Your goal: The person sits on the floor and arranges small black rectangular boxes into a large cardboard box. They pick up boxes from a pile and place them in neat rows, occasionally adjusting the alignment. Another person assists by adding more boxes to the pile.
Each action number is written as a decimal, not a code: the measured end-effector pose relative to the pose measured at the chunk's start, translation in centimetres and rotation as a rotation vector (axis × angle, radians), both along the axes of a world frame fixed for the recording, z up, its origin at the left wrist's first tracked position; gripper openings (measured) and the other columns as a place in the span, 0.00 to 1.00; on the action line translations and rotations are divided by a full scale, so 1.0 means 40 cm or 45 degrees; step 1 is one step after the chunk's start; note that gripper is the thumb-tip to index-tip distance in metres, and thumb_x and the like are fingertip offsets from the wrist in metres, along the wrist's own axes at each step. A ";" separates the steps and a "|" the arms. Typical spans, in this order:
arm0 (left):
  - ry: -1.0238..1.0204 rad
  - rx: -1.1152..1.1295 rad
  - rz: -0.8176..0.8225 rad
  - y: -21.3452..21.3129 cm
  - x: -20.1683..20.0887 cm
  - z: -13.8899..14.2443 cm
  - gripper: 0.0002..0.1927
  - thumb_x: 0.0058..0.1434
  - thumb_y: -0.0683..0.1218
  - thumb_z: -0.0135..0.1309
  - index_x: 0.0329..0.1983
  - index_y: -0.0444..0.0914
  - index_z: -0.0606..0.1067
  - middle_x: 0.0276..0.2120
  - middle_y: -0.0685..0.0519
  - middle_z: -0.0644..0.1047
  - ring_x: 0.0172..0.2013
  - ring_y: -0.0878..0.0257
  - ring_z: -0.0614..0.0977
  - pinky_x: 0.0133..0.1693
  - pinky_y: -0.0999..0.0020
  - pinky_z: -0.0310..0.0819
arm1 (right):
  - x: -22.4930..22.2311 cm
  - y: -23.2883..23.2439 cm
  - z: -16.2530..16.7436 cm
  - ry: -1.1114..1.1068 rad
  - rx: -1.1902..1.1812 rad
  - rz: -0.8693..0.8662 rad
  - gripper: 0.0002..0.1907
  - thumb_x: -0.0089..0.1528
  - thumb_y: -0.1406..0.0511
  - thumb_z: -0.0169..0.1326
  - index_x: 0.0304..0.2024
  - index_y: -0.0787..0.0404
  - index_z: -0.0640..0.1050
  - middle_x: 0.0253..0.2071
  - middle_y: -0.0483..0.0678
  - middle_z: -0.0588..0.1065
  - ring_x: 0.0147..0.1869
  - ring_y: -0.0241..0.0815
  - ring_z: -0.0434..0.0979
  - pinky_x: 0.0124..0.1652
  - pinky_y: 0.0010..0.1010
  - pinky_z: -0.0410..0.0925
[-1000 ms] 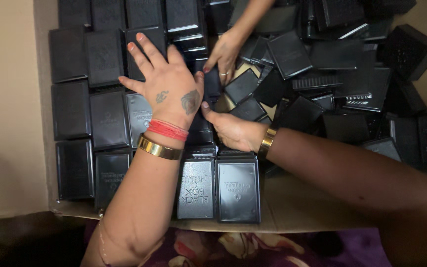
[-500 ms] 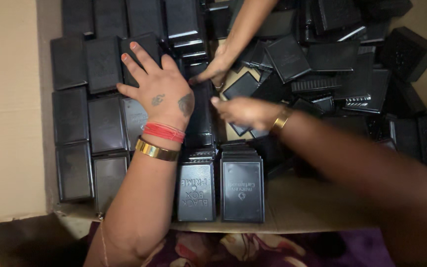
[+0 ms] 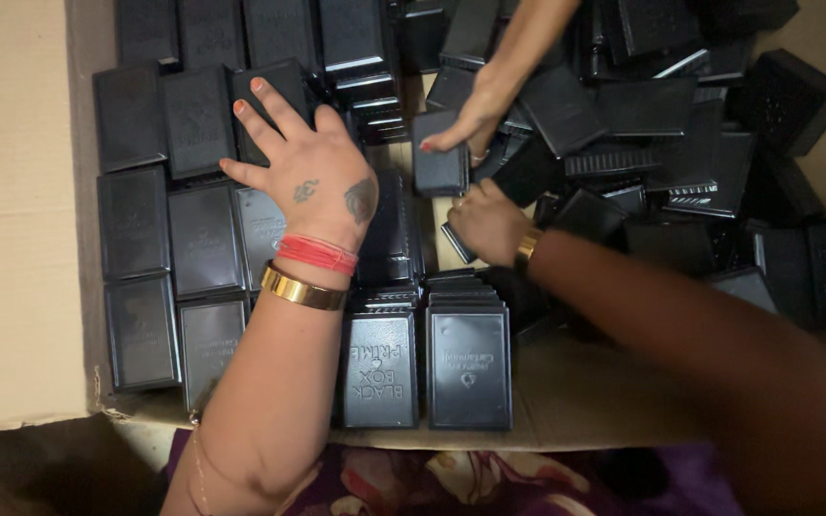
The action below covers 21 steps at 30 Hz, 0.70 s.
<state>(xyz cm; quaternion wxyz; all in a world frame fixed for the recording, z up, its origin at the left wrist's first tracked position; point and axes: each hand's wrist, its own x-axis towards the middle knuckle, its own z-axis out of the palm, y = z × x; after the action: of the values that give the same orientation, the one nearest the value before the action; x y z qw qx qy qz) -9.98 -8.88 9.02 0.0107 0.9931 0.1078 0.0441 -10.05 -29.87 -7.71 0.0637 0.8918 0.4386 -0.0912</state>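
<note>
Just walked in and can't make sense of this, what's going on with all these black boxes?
A person is working over a cardboard carton full of small black boxes. Their left hand lies flat, fingers spread, on the neat rows of boxes at the left. Their right hand reaches into the loose jumbled pile on the right. Another person's hand, coming from the top, touches a single black box in the middle.

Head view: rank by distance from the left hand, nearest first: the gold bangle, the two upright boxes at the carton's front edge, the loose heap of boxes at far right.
1. gold bangle: on the left hand's own wrist, just below it.
2. two upright boxes: at the carton's front edge, lower right of the hand.
3. loose heap of boxes: far right, beyond the right hand.
</note>
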 end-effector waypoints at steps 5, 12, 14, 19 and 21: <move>0.016 -0.006 0.003 0.001 0.000 -0.002 0.17 0.53 0.42 0.56 0.47 0.37 0.76 0.72 0.27 0.45 0.71 0.27 0.45 0.55 0.11 0.40 | 0.035 -0.027 0.069 0.120 0.182 0.055 0.26 0.46 0.60 0.68 0.45 0.58 0.76 0.43 0.46 0.77 0.53 0.49 0.72 0.51 0.41 0.64; -0.038 -0.066 0.026 0.000 0.002 -0.007 0.29 0.65 0.57 0.51 0.66 0.41 0.68 0.72 0.30 0.46 0.71 0.30 0.47 0.55 0.10 0.41 | 0.137 -0.085 0.298 0.953 0.375 -0.512 0.23 0.55 0.59 0.68 0.48 0.60 0.77 0.36 0.46 0.77 0.43 0.45 0.77 0.40 0.35 0.67; -0.041 -0.097 0.036 0.000 0.000 -0.005 0.32 0.68 0.63 0.48 0.69 0.42 0.65 0.72 0.31 0.48 0.71 0.30 0.48 0.55 0.11 0.41 | 0.147 -0.104 0.388 1.128 0.398 -0.616 0.30 0.56 0.61 0.66 0.59 0.55 0.73 0.36 0.46 0.76 0.42 0.42 0.75 0.36 0.32 0.67; -0.132 -0.211 0.074 0.000 0.008 0.013 0.35 0.71 0.68 0.40 0.71 0.42 0.64 0.71 0.32 0.55 0.70 0.32 0.53 0.56 0.12 0.40 | 0.085 -0.025 0.512 1.295 1.074 -0.873 0.37 0.58 0.63 0.62 0.70 0.50 0.67 0.39 0.42 0.75 0.41 0.35 0.79 0.35 0.26 0.77; -0.155 -0.245 0.091 0.003 0.012 0.021 0.34 0.72 0.68 0.39 0.71 0.43 0.65 0.71 0.35 0.57 0.70 0.34 0.55 0.57 0.13 0.40 | 0.023 0.056 0.473 1.253 1.204 -0.902 0.35 0.60 0.61 0.60 0.69 0.58 0.65 0.35 0.47 0.76 0.37 0.39 0.79 0.33 0.27 0.74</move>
<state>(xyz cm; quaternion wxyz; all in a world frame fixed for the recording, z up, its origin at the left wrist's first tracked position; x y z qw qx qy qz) -9.52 -8.77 9.85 0.1109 0.9785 0.1462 0.0940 -9.14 -27.63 11.20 -0.5600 0.7680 0.0967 -0.2953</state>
